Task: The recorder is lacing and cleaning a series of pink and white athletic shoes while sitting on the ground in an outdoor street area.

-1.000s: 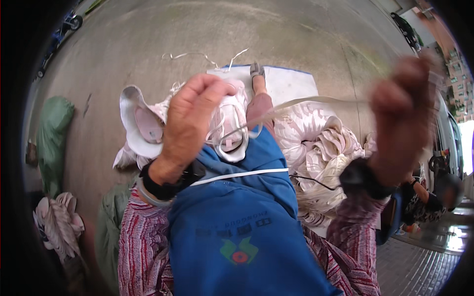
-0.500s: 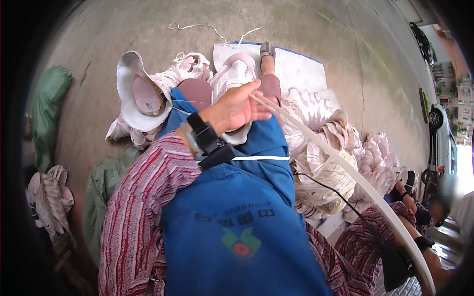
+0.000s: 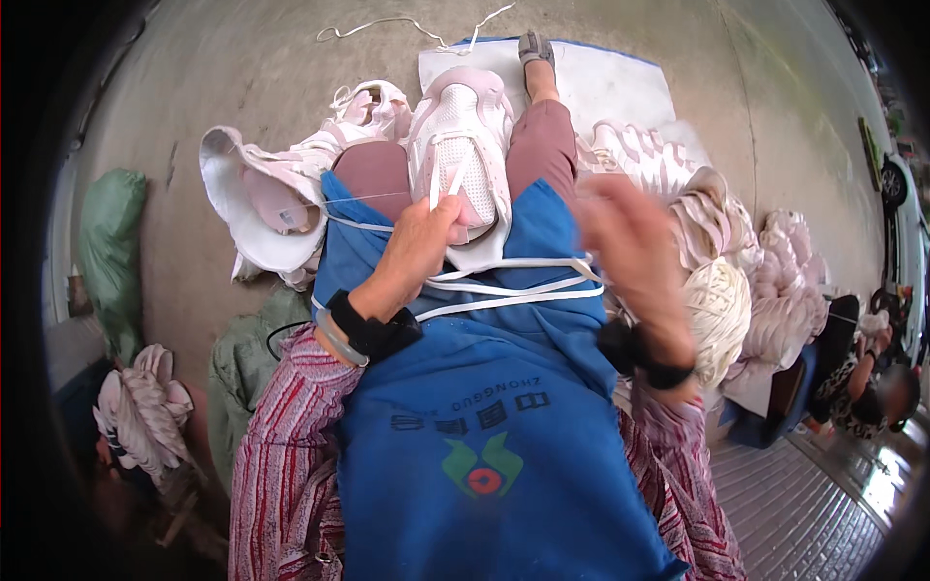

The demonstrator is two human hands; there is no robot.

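A pink-and-white shoe upper (image 3: 465, 97) lies between my knees, its mesh tongue facing up. White shoelace (image 3: 523, 292) runs from the upper's front and falls in slack loops over my blue apron (image 3: 465, 378). My left hand (image 3: 418, 242) pinches a strand of the lace between thumb and fingers, against the near part of the upper. To the right of the loops, my right hand (image 3: 635, 257) hovers above the apron's edge. Motion smears its fingers, so whether they hold lace is unclear.
A curled upper (image 3: 257, 198) rests by my left knee. Stacked uppers (image 3: 649, 160) and a ball of cream laces (image 3: 719, 315) are on my right. A green sack (image 3: 111, 252) lies far left. Another person (image 3: 872, 387) sits at the far right.
My right hand has come back from the lower right toward my lap. The lace, stretched out before, now lies slack. My left hand has moved nearer and gone from spread fingers to a pinch.
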